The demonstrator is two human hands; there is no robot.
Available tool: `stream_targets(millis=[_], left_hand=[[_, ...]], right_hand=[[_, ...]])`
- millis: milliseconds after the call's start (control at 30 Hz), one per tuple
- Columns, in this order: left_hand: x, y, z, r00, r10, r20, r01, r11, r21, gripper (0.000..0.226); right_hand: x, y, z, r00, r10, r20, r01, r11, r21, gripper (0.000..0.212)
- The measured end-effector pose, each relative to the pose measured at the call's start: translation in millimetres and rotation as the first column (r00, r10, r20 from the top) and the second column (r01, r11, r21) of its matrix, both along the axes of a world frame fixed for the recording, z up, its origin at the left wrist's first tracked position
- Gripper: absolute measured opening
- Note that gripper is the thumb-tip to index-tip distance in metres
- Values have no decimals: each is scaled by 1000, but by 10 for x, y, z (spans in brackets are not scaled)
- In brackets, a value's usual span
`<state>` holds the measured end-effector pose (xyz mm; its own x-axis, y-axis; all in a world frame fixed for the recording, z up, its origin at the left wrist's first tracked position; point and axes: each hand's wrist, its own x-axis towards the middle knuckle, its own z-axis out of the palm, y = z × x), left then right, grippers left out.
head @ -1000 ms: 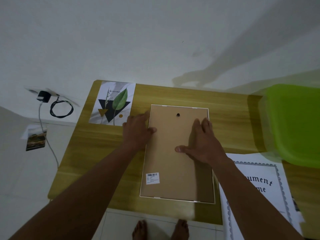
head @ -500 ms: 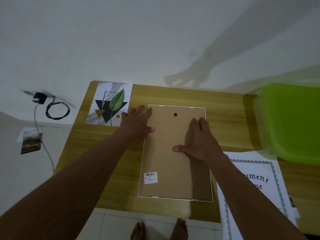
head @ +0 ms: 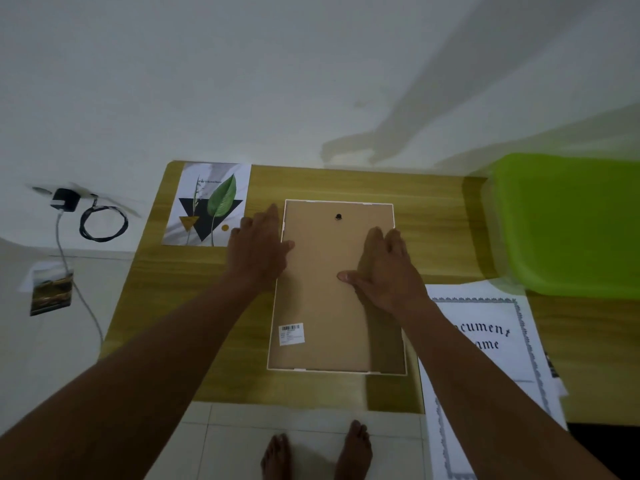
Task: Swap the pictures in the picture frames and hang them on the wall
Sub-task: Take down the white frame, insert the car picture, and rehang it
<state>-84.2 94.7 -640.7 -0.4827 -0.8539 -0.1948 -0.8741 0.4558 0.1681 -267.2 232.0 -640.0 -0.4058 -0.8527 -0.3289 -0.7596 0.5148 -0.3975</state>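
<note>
Two bare feet (head: 315, 452) at the near edge, and just beyond them the wooden table (head: 166, 289). A certificate (head: 491, 341) lies at near right, part hanging off the table edge. The picture frame (head: 332, 306) lies face down mid-table, brown backing up, with a barcode sticker (head: 291, 333) at its near-left corner.

Now the hands. The right hand (head: 384, 271) has hardly shifted. It lies flat on the right half of the backing, fingers straight and close together, thumb out to the left, pressing down. The left hand (head: 258, 258) is the mover. Over the last second it has slid farther along the frame's left edge, and its fingertips now reach almost to the far-left corner. The fingers are straight and spread on the table beside the rim, and only the thumb is on the backing. Nothing is pinched.

The frame itself has not budged, and the hanging hole (head: 338, 216) sits at its far end. My read is that the backing is being pressed home or its edge clips felt for, so hanging is a way off. Which picture is inside I cannot tell.

At far left a leaf print (head: 207, 202) lies loose, just beside the left fingers. At far right is a green bin lid (head: 568, 223).
</note>
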Motion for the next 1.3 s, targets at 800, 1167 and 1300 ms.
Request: stream_targets(millis=[800,1167,1300], left_hand=[[282,556,-214,921,271,-281,-163,921,353,58],[282,569,-236,873,335,-355,-194,905,378,44],[278,604,-104,755,455,-472,-164,828,536,38]], right_hand=[[176,376,4,973,-214,84,207,974,93,122],[194,380,-54,937,-321,139,321,947,21,96],[219,366,-28,912,-369,177,367,929,47,99]])
